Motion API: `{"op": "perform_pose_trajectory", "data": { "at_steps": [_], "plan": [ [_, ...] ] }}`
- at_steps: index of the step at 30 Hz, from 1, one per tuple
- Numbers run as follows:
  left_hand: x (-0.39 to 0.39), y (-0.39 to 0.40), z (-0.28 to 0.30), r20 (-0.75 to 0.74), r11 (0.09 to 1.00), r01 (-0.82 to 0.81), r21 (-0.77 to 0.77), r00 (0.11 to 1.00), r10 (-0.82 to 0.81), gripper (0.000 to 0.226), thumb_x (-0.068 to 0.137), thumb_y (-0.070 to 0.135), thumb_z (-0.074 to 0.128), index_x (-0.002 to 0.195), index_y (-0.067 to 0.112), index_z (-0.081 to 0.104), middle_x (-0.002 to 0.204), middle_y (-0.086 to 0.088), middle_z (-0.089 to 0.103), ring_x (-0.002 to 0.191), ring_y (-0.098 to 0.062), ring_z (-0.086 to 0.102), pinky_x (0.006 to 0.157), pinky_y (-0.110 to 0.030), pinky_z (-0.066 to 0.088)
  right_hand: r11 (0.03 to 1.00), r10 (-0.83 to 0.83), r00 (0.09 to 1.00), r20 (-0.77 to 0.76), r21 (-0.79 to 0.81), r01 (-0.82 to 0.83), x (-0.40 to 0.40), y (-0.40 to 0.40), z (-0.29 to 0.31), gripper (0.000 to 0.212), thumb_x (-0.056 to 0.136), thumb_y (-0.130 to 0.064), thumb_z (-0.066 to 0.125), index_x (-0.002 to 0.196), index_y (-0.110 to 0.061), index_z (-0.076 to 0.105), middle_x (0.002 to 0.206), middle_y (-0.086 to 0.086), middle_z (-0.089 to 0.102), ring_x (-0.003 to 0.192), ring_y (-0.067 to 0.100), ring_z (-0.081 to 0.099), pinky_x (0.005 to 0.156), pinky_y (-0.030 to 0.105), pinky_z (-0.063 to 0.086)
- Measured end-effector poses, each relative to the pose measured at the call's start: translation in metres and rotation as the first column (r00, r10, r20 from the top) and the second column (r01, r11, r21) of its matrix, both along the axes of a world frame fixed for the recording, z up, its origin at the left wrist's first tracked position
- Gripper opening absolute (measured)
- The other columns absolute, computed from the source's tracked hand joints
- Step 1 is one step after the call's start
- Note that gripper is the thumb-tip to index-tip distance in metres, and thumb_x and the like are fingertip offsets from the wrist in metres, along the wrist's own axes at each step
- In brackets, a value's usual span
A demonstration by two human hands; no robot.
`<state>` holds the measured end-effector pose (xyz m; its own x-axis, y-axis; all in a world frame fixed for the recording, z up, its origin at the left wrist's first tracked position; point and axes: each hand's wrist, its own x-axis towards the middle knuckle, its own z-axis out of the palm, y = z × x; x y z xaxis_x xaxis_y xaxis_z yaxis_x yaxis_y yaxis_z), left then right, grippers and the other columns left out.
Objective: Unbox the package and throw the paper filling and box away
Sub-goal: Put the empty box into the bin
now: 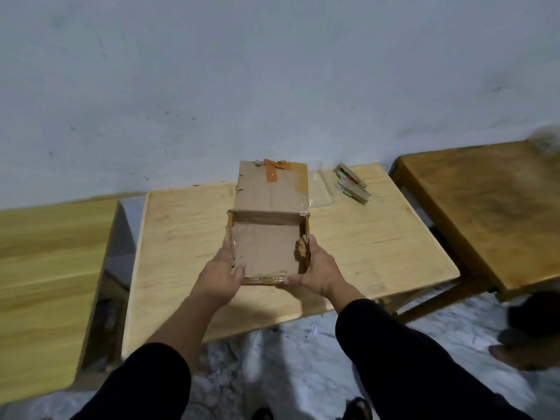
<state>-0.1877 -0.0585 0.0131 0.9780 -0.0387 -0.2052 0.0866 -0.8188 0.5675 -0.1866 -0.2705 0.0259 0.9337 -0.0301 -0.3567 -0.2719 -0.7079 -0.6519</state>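
— Where is the cardboard box found?

— It is held between the two hands, above the light wooden tabletop. Its near left corner is gripped by the left hand, its near right side by the right hand.

— How are the hands closed?

— Thumbs are laid on the near rim, and the fingers are wrapped along the side walls.

— Is the box opened?

— Yes; the flap is raised at the far side, and taped. No filling is seen inside.

— What else is seen?

— Small packaged items are left beyond the right hand, well apart from the box.
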Motion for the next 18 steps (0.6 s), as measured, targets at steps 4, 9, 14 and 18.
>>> {"op": "perform_pose_trajectory", "data": {
  "at_steps": [4, 9, 14, 18],
  "plan": [
    [0.019, -0.050, 0.021, 0.089, 0.987, 0.153, -0.049, 0.985, -0.148, 0.076, 0.091, 0.037, 0.050, 0.147, 0.020, 0.003, 0.138, -0.015, 0.048, 0.117, -0.033, 0.052, 0.095, -0.035, 0.042, 0.991, -0.133, 0.988, 0.076, -0.018, 0.135, -0.010, -0.052, 0.026, 0.123, 0.061, -0.036, 0.085, 0.148, -0.013, 0.001, 0.149, 0.008, 0.034, 0.135, 0.025, 0.034, 0.111, 0.032, 0.030],
    [0.027, -0.154, 0.043, 0.157, 0.911, 0.402, -0.091, 0.909, -0.385, 0.076, 0.091, 0.034, 0.051, 0.147, 0.017, 0.002, 0.143, -0.011, 0.043, 0.123, -0.029, 0.048, 0.095, -0.029, 0.039, 0.921, -0.381, 0.914, 0.137, -0.028, 0.388, -0.051, -0.142, 0.047, 0.120, 0.063, -0.032, 0.084, 0.148, -0.015, 0.001, 0.147, 0.007, 0.037, 0.133, 0.024, 0.036, 0.110, 0.033, 0.031],
    [0.006, -0.268, 0.041, 0.175, 0.762, 0.640, -0.095, 0.765, -0.620, 0.079, 0.090, 0.034, 0.052, 0.147, 0.018, 0.000, 0.141, -0.012, 0.046, 0.118, -0.029, 0.052, 0.093, -0.028, 0.041, 0.789, -0.607, 0.786, 0.115, -0.033, 0.614, -0.124, -0.230, 0.048, 0.124, 0.061, -0.036, 0.085, 0.148, -0.013, 0.000, 0.152, 0.009, 0.030, 0.138, 0.026, 0.031, 0.113, 0.035, 0.030],
    [-0.028, -0.352, 0.030, 0.135, 0.643, 0.761, -0.084, 0.648, -0.750, 0.079, 0.090, 0.034, 0.052, 0.147, 0.020, -0.002, 0.141, -0.013, 0.045, 0.116, -0.032, 0.053, 0.093, -0.029, 0.041, 0.649, -0.755, 0.649, 0.090, -0.039, 0.760, -0.188, -0.284, 0.035, 0.124, 0.056, -0.037, 0.087, 0.148, -0.015, 0.007, 0.145, 0.010, 0.041, 0.131, 0.026, 0.040, 0.109, 0.031, 0.035]
  ]
}}
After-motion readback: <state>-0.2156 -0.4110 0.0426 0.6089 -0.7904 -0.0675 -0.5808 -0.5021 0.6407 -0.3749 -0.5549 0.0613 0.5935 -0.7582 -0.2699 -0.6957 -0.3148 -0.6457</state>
